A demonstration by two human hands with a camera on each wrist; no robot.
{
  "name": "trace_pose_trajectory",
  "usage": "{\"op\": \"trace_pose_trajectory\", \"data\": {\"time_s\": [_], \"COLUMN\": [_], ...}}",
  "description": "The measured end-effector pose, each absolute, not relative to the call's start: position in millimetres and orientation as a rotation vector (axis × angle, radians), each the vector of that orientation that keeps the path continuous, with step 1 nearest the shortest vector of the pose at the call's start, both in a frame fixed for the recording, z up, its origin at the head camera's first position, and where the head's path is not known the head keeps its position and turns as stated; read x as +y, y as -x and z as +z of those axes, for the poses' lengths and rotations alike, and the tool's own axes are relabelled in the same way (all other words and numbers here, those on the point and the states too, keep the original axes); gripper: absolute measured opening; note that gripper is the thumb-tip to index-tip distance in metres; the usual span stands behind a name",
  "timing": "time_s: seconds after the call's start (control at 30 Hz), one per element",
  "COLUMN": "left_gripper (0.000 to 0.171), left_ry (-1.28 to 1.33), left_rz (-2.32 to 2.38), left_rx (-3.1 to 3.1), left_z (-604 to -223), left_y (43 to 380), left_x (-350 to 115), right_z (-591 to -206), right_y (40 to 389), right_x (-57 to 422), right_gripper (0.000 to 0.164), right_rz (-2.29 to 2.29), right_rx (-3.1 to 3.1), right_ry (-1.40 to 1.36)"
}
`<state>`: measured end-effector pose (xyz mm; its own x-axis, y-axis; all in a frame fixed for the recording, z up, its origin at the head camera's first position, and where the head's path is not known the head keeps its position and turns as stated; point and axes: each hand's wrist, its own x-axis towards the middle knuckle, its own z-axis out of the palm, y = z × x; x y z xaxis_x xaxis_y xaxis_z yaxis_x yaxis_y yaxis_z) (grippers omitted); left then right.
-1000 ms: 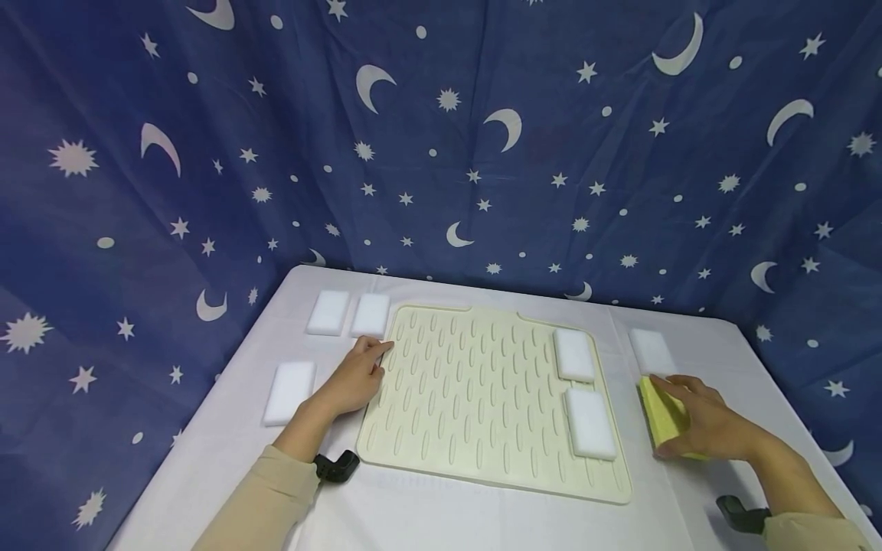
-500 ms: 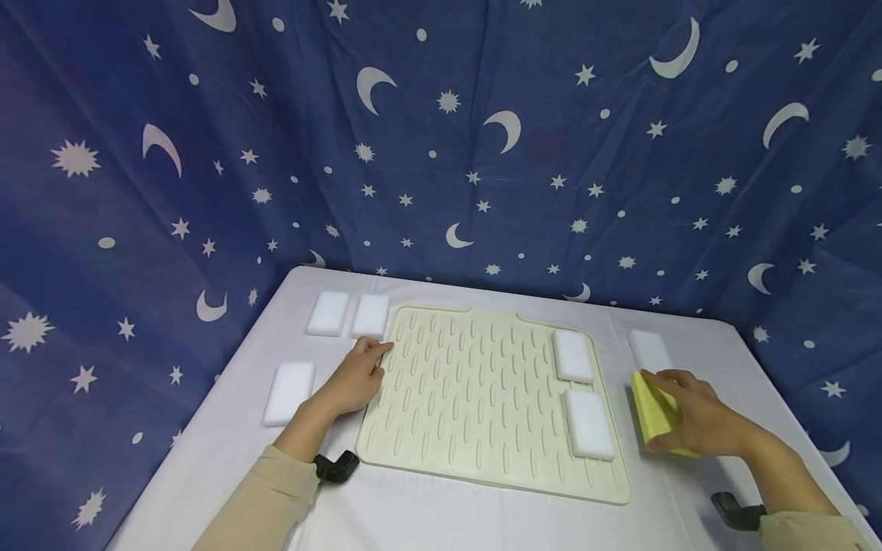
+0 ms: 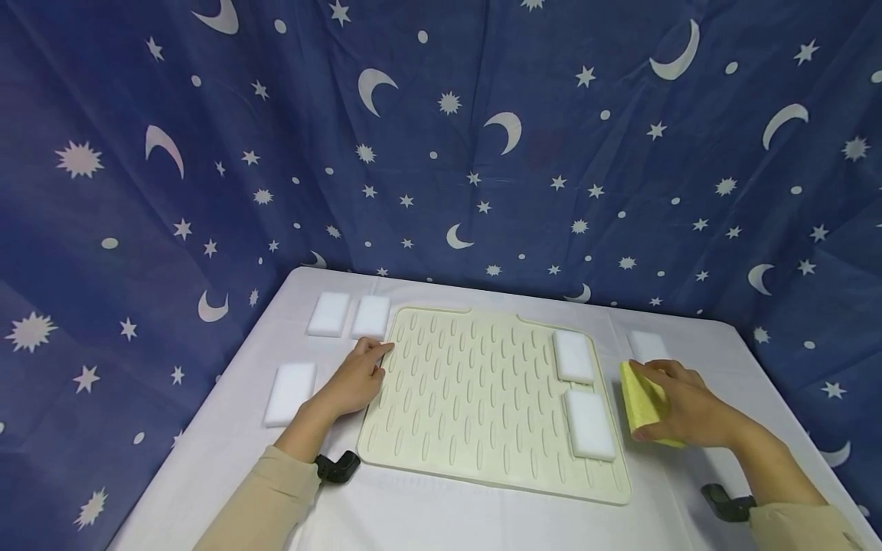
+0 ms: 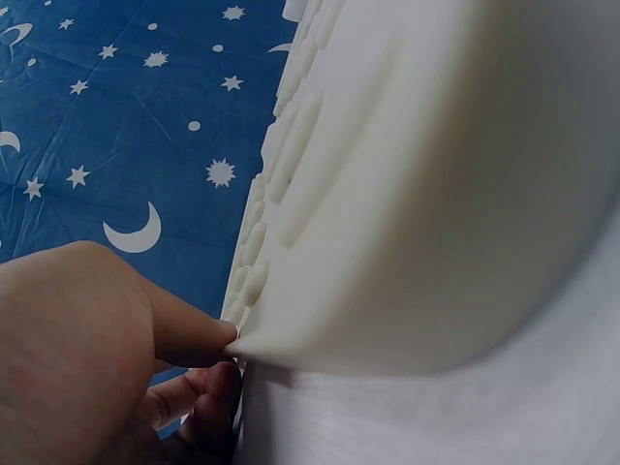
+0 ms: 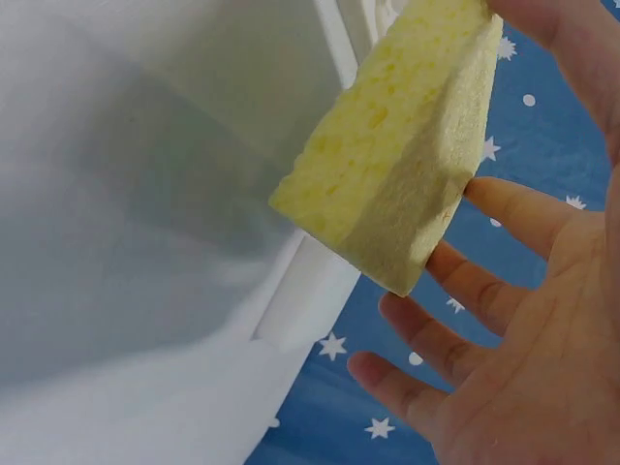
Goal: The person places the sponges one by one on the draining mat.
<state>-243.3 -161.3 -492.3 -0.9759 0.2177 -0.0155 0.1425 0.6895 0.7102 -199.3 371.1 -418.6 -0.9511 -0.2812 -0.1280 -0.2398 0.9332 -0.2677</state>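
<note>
In the head view, a cream ribbed mat (image 3: 475,390) lies on the white-covered table. My left hand (image 3: 353,379) is at its left edge, index finger reaching onto the rim. The left wrist view has that hand's thumb (image 4: 199,334) at the mat's edge (image 4: 329,329), other fingers curled just below. A yellow sponge (image 3: 641,402) is held between thumb and fingertips of my right hand (image 3: 689,405), tilted beside the mat's right side. Seen from the right wrist, the sponge (image 5: 387,145) shows a porous face and a flatter, duller side, with fingertips along its edge.
Two white sponge blocks (image 3: 574,356) lie on the mat's right side. Several others rest on the table: one behind my right hand (image 3: 648,346), a pair at the back left (image 3: 328,314), and one left of my left wrist (image 3: 291,394). A star-patterned blue curtain (image 3: 441,153) hangs behind.
My right hand has carried the yellow sponge leftward and a little away from me, nearer the mat's right edge. The left hand has stayed at the mat's left edge.
</note>
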Motion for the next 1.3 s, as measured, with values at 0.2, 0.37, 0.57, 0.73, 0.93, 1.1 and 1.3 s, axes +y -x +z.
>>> {"op": "trace_pose_trajectory", "data": {"time_s": [0.2,0.37,0.57,0.73,0.93,1.1,1.3], "left_gripper": [0.050,0.050,0.051,0.051,0.051,0.051,0.051], "left_ry": [-0.306,-0.313,-0.316,-0.319,-0.312,-0.320,-0.323], "left_rz": [1.161,1.161,1.154,1.151,1.160,1.161,1.157], "left_rx": [2.795,2.797,2.798,2.800,2.790,2.791,2.791], "left_z": [-492.3,-492.3,-491.3,-492.9,-492.7,-491.9,-491.4], "left_y": [243.8,243.7,243.5,244.5,244.4,243.9,243.3], "left_x": [-161.3,-161.1,-161.2,-161.8,-162.1,-162.4,-162.0], "right_z": [-415.9,-411.5,-407.3,-405.2,-402.4,-401.0,-397.5], "right_y": [202.9,205.1,208.4,211.3,214.8,217.5,219.8], "right_x": [364.1,358.4,352.9,347.1,338.9,333.5,326.9], "right_gripper": [0.121,0.119,0.120,0.120,0.119,0.118,0.116], "right_rz": [-0.388,-0.389,-0.385,-0.374,-0.356,-0.334,-0.323], "right_rx": [2.930,2.935,2.931,2.926,2.925,2.930,2.939], "right_ry": [0.421,0.448,0.470,0.461,0.454,0.469,0.499]}}
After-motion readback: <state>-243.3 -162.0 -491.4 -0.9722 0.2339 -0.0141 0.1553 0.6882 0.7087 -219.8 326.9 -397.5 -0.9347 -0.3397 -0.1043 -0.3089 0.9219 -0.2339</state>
